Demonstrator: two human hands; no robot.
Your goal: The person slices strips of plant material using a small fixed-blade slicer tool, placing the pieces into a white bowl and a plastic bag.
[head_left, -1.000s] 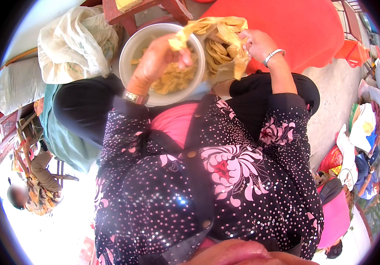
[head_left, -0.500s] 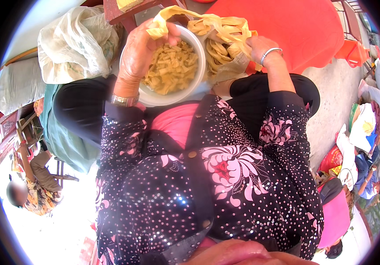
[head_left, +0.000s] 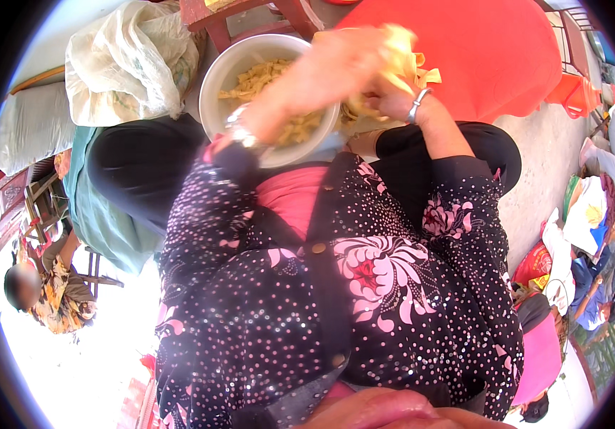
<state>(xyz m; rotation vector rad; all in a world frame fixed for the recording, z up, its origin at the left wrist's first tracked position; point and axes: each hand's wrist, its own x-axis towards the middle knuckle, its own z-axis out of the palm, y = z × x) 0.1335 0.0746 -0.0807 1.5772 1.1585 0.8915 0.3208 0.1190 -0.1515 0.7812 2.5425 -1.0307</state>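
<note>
My left hand [head_left: 343,68] is smeared by motion and reaches across a white bowl [head_left: 214,82]. At its blurred fingertips is a bunch of flat pale-yellow strips [head_left: 399,53], which appears held there. Just below and to the right, my right hand [head_left: 393,99] is closed on the lower part of the same strips. Short cut yellow pieces [head_left: 261,75] lie in the bowl, partly hidden under my left forearm. More strips lie beneath my right hand, mostly covered.
A red cloth surface [head_left: 486,57] spreads beyond my right hand. A dark red wooden stool [head_left: 218,32] stands behind the bowl, with a white plastic sack [head_left: 125,64] to the left. Other people sit far off at both sides.
My left hand has swung right, from over the bowl to beside my right hand. The strip that stretched between the hands is now bunched up. My right hand has shifted slightly left and nearer.
</note>
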